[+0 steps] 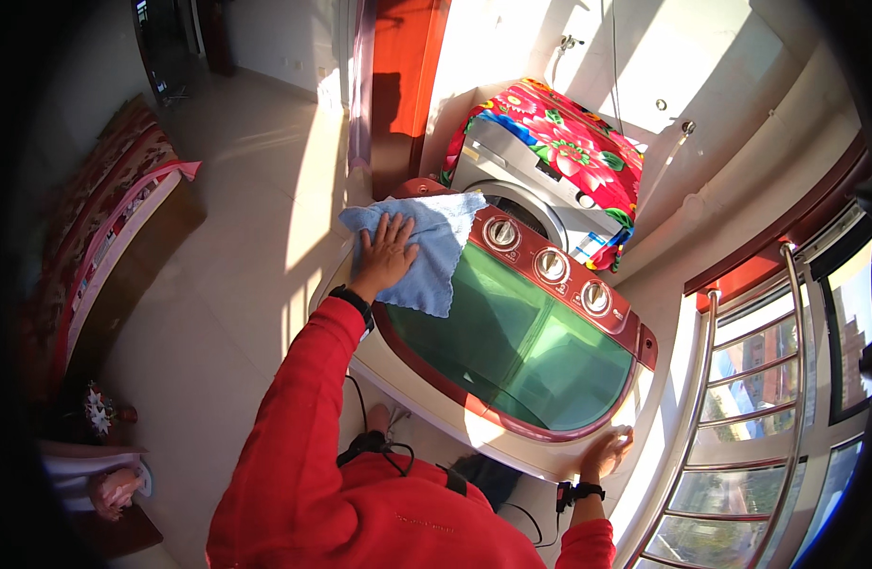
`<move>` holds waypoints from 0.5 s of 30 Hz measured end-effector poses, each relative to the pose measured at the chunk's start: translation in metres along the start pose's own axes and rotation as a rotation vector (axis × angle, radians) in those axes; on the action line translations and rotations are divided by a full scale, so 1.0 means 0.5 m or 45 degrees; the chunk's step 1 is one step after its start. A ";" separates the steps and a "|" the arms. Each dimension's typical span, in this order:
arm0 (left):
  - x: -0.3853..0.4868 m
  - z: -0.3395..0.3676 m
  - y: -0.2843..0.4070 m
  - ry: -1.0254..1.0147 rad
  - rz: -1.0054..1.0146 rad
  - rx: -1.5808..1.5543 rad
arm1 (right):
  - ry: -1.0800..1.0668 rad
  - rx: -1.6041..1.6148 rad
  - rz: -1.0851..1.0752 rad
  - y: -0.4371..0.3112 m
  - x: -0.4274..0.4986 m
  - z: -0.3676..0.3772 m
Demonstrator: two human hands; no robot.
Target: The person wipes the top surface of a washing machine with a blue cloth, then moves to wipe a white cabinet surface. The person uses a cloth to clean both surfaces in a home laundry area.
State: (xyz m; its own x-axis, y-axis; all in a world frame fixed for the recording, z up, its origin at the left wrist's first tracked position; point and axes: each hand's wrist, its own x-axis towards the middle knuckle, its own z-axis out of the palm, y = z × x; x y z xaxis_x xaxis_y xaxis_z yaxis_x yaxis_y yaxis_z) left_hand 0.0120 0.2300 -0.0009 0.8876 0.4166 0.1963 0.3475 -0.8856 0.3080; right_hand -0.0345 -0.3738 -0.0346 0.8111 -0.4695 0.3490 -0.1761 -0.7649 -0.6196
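My left hand [388, 254] lies flat, palm down, on a light blue cloth [432, 267]. Its fingers are slightly spread. The cloth covers the left end of the control panel and part of the lid of a twin-tub washing machine [407, 370]. This machine has a green see-through lid [471, 341] in a dark red frame. Three silver knobs, a left knob [502, 233], a middle knob [551, 265] and a right knob [596, 297], line the red panel. My right hand [606, 451] rests at the machine's near right corner, with no object visible in it.
Behind stands a front-loading washing machine [503, 160] under a red floral cover [564, 139]. Metal window bars [710, 384] run along the right. A bed or couch [130, 235] is at the left, near white flowers [97, 411]. A black cable [358, 398] hangs below the machine's edge.
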 end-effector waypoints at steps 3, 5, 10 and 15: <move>-0.046 0.002 0.009 0.051 -0.035 0.050 | -0.017 -0.062 -0.008 0.003 0.002 -0.001; -0.074 0.003 0.016 0.069 -0.062 0.058 | -0.001 -0.061 -0.043 0.005 0.000 -0.003; -0.141 0.010 0.041 0.127 -0.116 0.081 | 0.029 -0.099 -0.093 0.011 0.000 0.000; -0.202 0.019 0.075 0.115 -0.186 0.117 | 0.044 -0.183 -0.092 0.013 0.000 -0.002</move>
State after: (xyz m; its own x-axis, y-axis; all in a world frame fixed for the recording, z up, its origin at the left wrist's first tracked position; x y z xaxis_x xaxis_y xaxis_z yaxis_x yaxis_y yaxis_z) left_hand -0.0617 0.1526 -0.0182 0.7963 0.5554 0.2398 0.5008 -0.8275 0.2536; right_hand -0.0360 -0.3791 -0.0380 0.8055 -0.4237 0.4144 -0.1980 -0.8513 -0.4858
